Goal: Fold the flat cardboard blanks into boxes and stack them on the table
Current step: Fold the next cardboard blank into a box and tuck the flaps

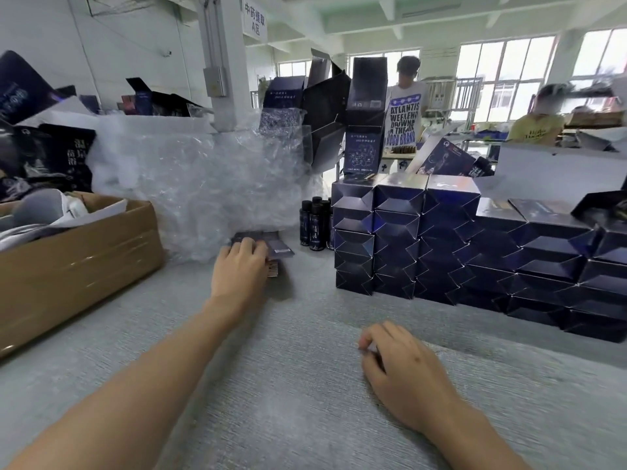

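A small pile of flat dark blue cardboard blanks (280,248) lies on the grey table (305,385) in front of crumpled plastic wrap. My left hand (239,266) reaches out over this pile, fingers curled on its near edge and covering most of it. Whether the fingers have closed around a blank is hidden. My right hand (403,368) rests near the front of the table, fingers loosely curled and holding nothing. Folded dark blue boxes (441,239) stand stacked in several rows and columns at the right.
A brown carton (78,266) with paper scraps sits at the left. Clear plastic wrap (203,184) is heaped behind the blanks. Several small dark bottles (315,222) stand beside the stack. Opened tall boxes (363,130) stand behind. Two people work at the far right.
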